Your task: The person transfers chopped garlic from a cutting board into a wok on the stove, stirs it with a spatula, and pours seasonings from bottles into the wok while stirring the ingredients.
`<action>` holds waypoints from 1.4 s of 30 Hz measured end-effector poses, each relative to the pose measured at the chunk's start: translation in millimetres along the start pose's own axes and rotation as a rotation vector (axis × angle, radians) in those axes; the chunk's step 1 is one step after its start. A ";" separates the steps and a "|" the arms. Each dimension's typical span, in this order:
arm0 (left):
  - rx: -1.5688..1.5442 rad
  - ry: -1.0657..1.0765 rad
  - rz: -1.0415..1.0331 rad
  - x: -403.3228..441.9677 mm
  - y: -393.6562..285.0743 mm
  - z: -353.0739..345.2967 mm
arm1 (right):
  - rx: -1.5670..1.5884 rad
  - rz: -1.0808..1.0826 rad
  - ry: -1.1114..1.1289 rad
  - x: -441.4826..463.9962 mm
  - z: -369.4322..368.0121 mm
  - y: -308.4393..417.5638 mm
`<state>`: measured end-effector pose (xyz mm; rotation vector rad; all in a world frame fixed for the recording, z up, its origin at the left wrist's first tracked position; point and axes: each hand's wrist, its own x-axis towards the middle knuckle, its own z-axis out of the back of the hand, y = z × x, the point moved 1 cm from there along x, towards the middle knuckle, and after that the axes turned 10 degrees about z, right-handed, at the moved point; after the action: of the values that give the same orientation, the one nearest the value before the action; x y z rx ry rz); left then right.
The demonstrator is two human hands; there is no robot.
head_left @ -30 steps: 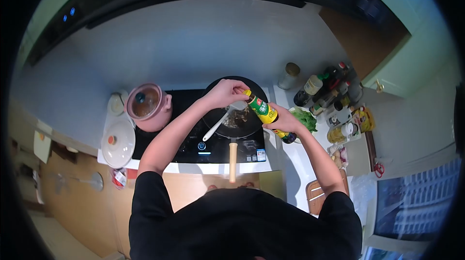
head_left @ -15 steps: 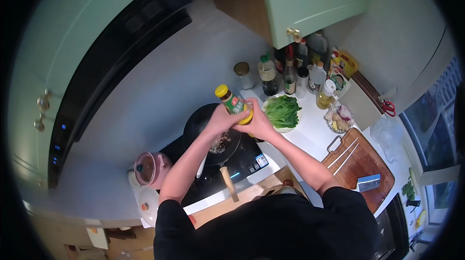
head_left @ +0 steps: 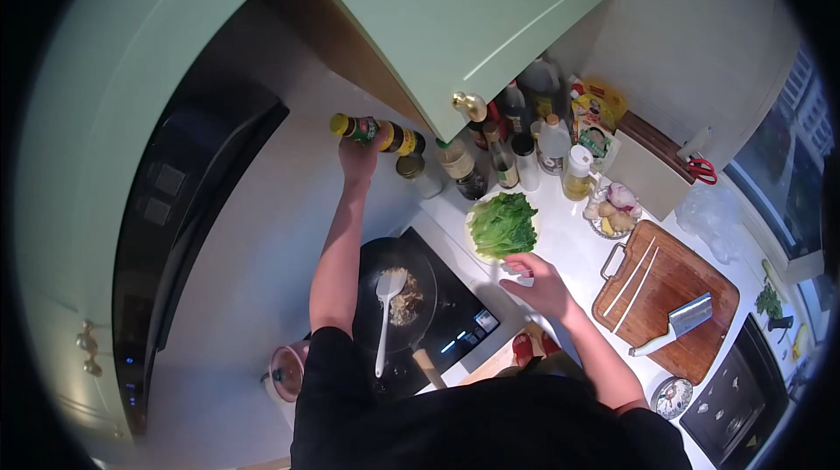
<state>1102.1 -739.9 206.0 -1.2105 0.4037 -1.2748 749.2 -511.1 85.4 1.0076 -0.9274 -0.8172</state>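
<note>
While the left hand (head_left: 357, 159) is wrapped around the middle of a bottle (head_left: 400, 139), the right hand (head_left: 544, 289) is bare, its fingers loosely spread and the thumb set apart from them. The bottle's yellow cap (head_left: 339, 124) points out to the left of the left hand and its base to the right, where it overlaps the lid of a jar (head_left: 420, 178) in view; whether the two touch cannot be told. Well below the left hand, toward the body, a pan (head_left: 367, 279) sits on the stove (head_left: 459, 311), with a white spatula (head_left: 384, 317) resting in it across some chopped food (head_left: 409, 299). Just beyond the right fingertips lies a plate (head_left: 471, 232) of lettuce (head_left: 507, 220); contact with its edge is hard to judge. Farther beyond the right hand, more bottles (head_left: 503, 159) stand together on the white surface (head_left: 560, 229), with an oil jug (head_left: 577, 179) near them. To the right of that hand is a wooden board (head_left: 669, 273) carrying two chopsticks (head_left: 636, 284) and a knife (head_left: 689, 316), the knife's handle reaching past the near edge. Below the board, farther right of the hand, are a small bowl (head_left: 674, 397) and the sink (head_left: 744, 387).
</note>
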 end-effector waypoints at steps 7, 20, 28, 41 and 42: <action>0.424 0.084 -0.128 60.1 35.5 -72.9 | -0.343 0.172 -0.361 168.3 -22.9 -4.5; 0.523 0.330 0.024 38.6 133.2 -99.3 | -0.535 0.302 -0.512 281.7 -69.9 -71.6; 0.495 0.371 0.043 48.7 147.0 -99.3 | -0.599 0.455 -0.514 287.2 -58.8 -79.9; 0.306 0.620 0.092 107.3 207.8 -119.1 | -0.385 0.423 -0.584 229.2 -80.5 -55.9; 0.257 0.661 0.133 128.5 229.4 -116.6 | -0.440 0.347 -0.562 203.4 -74.3 -43.3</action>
<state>1165.5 -944.3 13.8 -0.5131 0.7555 -1.5384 889.4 -681.5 77.4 0.2165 -1.2813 -0.9678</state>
